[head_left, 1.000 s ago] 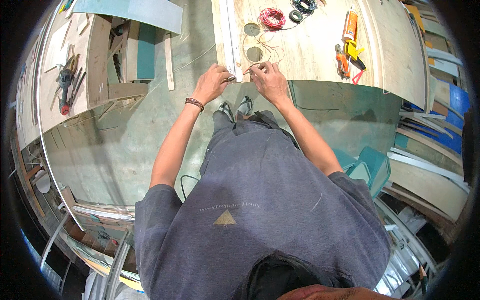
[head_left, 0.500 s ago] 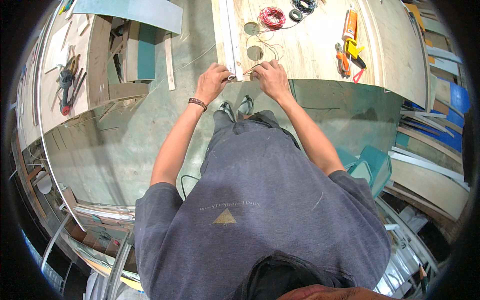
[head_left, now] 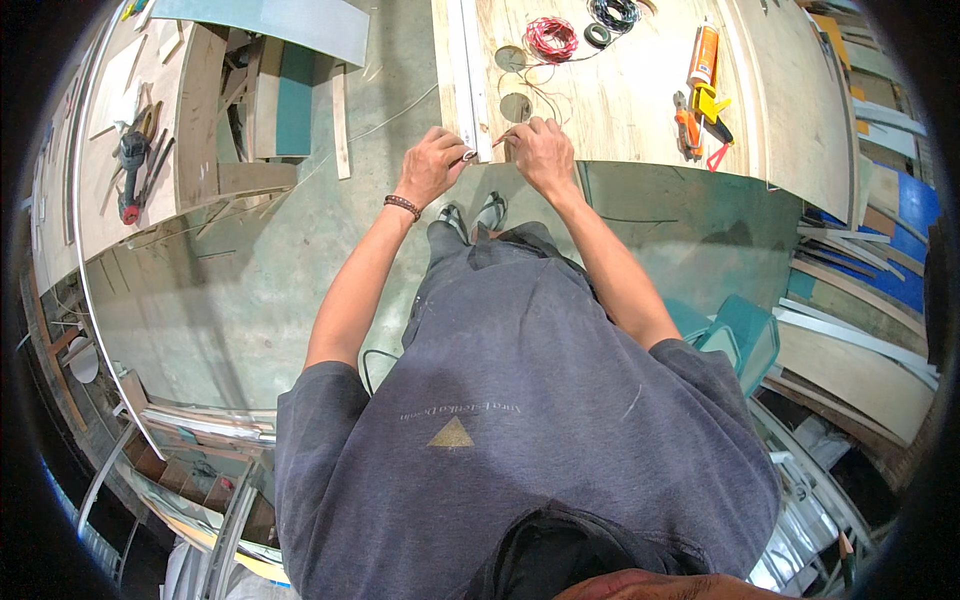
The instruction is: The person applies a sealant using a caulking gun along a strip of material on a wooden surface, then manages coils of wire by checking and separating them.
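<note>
My left hand [head_left: 432,165] is closed at the near left corner of a wooden board [head_left: 620,120], its fingertips pinching a small whitish curled piece [head_left: 469,155]. Just beside it ends a long white strip [head_left: 465,75] that runs away along the board's left side. Over the board's front edge, my right hand [head_left: 541,157] is closed in a pinch on a thin reddish wire [head_left: 502,139], whose tip points toward the left hand. Thin loose wires [head_left: 545,90] curl on the board near two round holes, a nearer one [head_left: 515,107] and a farther one [head_left: 510,58].
A red wire coil [head_left: 552,39], a black wire coil [head_left: 613,12] and a black tape roll [head_left: 597,36] lie farther back. To the right are an orange cartridge [head_left: 703,55], orange-handled pliers [head_left: 686,128] and a yellow-and-black tool [head_left: 710,104]. A power tool [head_left: 131,165] rests on the left bench.
The view has shifted slightly, so the board sits a little farther right and lower. My right fingertips have turned a little, and the pinched wire now shows more clearly. Both hands stay at the edge.
</note>
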A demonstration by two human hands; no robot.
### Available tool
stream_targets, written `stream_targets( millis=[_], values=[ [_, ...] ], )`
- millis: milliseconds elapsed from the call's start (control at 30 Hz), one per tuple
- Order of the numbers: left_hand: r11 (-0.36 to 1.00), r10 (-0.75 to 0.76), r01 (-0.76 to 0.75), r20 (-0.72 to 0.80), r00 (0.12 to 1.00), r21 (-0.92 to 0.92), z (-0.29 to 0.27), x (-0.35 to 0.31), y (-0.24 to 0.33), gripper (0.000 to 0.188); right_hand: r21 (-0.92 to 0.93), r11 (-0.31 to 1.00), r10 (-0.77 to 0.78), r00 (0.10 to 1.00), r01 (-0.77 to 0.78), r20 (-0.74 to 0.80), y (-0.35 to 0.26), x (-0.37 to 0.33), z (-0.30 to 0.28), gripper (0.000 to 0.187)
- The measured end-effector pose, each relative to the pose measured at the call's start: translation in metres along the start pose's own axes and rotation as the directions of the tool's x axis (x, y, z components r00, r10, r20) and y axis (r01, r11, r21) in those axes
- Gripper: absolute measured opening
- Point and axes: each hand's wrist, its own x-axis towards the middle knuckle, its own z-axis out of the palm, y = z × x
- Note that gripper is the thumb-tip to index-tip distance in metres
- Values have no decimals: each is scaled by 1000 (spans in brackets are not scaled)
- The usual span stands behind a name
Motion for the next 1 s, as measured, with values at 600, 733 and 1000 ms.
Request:
stream_targets(
  millis=[600, 733, 1000],
  values=[
    [1000, -12, 11, -47, 999, -19, 4, 1, 1, 7, -120, 989, 91, 994, -83, 65, 44, -14, -28, 14],
    [999, -52, 51, -17, 999, -11, 0, 4, 5, 12, -36, 999, -3, 982, 10, 187, 44, -13, -28, 15],
    [995, -69, 75, 99, 993, -60, -9, 17, -2, 16, 81, 995, -76, 982, 62, 176, 8, -11, -28, 19]
  ],
)
